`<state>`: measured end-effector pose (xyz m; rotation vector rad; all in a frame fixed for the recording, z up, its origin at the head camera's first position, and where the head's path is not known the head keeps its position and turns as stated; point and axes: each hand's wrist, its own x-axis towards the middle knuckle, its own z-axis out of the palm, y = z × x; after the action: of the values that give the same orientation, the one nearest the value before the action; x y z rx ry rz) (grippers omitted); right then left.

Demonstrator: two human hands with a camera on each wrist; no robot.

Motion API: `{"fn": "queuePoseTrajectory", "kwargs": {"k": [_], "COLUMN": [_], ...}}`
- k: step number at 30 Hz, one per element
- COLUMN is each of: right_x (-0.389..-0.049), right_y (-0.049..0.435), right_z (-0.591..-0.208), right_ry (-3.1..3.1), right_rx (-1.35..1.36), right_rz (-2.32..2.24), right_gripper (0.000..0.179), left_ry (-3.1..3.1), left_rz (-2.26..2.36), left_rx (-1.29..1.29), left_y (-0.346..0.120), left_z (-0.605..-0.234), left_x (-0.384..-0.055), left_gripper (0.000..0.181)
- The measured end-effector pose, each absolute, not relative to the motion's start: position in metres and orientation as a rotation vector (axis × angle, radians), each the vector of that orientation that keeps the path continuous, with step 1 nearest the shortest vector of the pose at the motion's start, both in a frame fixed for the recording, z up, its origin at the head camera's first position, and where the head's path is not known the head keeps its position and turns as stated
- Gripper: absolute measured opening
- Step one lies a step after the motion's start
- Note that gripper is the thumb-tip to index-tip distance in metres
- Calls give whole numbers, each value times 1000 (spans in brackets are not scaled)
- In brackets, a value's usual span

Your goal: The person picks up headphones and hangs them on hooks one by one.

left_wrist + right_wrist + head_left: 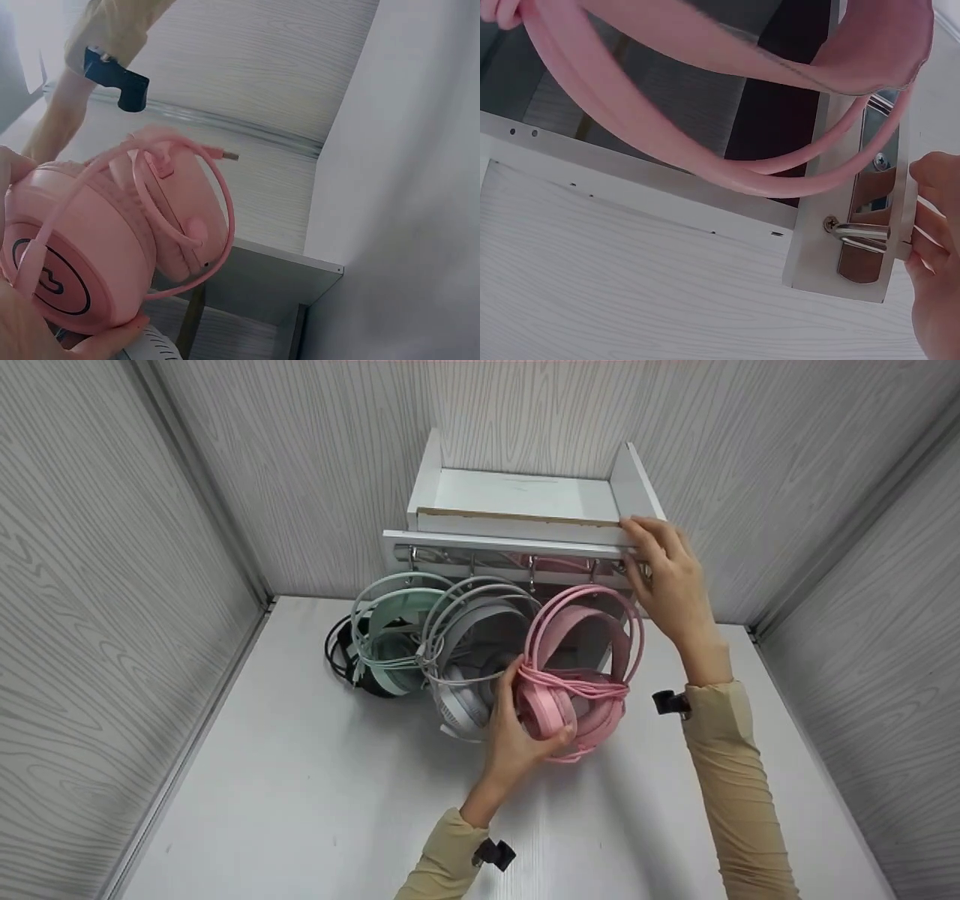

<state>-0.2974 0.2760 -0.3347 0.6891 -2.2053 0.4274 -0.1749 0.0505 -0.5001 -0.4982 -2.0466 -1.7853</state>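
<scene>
Pink headphones [547, 709], their cable bundled across the middle, are just below the right part of a hook rail [517, 544]. My left hand [516, 750] grips one ear cup, thumb on its near side and fingers around the far side. The left wrist view shows that pink ear cup [112, 225] close up, with a loose plug [229, 156]. My right hand [671, 581] holds the right front corner of the white shelf [525, 495], fingers over its edge. In the right wrist view, a bare metal hook [862, 235] stands beside the fingers, and the headband passes close by.
Grey headphones [459, 712], mint-green headphones [409, 601] and a black pair [345, 641] hang in a row to the left. Below is a white tabletop [285, 780]. Wood-grain panels [300, 472] enclose the back and both sides.
</scene>
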Motion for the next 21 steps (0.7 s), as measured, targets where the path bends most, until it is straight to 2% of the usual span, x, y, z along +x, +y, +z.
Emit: {"fn": "queuePoseTrajectory", "kwargs": {"k": [13,21], "right_x": [-297,-296], "right_y": [276,275], "right_z": [-336,-335], "right_ry": [-2197,-2195], "right_rx": [678,675], "right_rz": [436,441], "right_gripper": [42,41], "left_ry": [-2132,-2210], "left_rz": [-1254,-1167], "left_rx": [-365,-273], "left_y": [80,87], "left_z": [-517,-520], "left_x": [-176,-177], "left_gripper": [118,116]}}
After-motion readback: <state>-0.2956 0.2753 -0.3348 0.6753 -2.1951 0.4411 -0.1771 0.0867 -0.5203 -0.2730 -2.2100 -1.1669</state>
